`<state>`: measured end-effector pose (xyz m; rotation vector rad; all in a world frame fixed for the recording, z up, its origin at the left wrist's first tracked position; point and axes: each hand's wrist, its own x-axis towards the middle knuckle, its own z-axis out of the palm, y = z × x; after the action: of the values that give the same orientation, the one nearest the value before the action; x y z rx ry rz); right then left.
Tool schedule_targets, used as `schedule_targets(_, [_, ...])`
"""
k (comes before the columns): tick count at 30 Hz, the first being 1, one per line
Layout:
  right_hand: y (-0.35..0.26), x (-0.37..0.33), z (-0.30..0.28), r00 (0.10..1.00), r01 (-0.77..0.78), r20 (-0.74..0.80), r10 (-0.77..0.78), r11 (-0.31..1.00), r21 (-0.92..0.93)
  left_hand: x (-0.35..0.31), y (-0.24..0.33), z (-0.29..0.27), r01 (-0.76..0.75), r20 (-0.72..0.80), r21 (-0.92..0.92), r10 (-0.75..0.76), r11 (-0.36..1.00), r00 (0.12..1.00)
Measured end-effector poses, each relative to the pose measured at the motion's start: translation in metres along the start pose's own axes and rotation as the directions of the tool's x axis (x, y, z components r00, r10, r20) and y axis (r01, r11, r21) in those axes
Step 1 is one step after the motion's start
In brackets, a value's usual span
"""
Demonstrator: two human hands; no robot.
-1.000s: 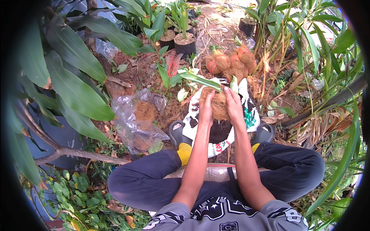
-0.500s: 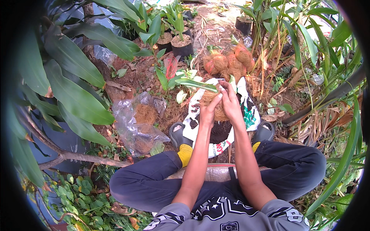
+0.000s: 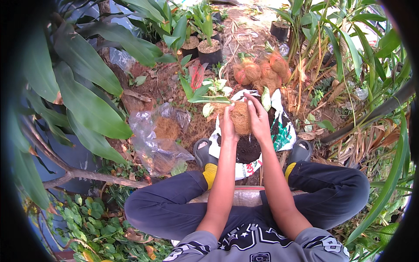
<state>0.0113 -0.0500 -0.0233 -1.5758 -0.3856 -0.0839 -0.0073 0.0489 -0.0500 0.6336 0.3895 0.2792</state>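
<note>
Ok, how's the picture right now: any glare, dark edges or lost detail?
Head view: black fisheye vignette down both sides; ground at the top washed pale by sun; glints on the clear plastic bag; coir ball between left hand and right hand well exposed, fine strands hard to separate.

Outdoors in daylight, this is a garden or small plant-growing plot. Around an open white plastic sack (image 3: 276, 101) of dark crumbly soil (image 3: 248, 151) lies bare reddish-brown earth (image 3: 238, 37). Beyond the sack, toward its left, stand round black pots (image 3: 210, 58) with green plants; long broad green leaves (image 3: 89, 109) overhang its left, and tall leafy stems (image 3: 300, 52) rise on its right.
</note>
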Motion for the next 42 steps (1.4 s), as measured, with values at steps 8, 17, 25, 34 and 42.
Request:
schedule_targets(8, [0.036,-0.007,0.024,0.978,-0.202,0.052,0.201,0.870,0.450,0.012,-0.013,-0.023,-0.189,-0.020,0.161,0.194,0.969,0.981])
schedule_targets(17, [0.053,0.001,0.038,0.954,-0.300,0.140,0.266,0.880,0.368,0.016,-0.004,-0.043,-0.052,-0.037,0.022,0.053,0.998,0.998])
schedule_targets(25, [0.057,0.011,0.058,0.951,-0.226,0.232,0.206,0.972,0.067,0.031,0.010,-0.066,-0.053,-0.100,-0.085,0.044,0.995,0.994])
schedule_targets(34, [0.120,0.013,-0.010,0.794,-0.605,-0.016,0.607,0.793,0.071,0.041,0.073,-0.144,-0.136,-0.058,-0.260,0.126,0.956,0.990])
schedule_targets(42, [0.175,-0.002,-0.015,0.765,-0.643,-0.097,0.636,0.757,-0.114,0.021,0.108,-0.157,-0.287,-0.124,-0.328,0.260,0.900,0.958])
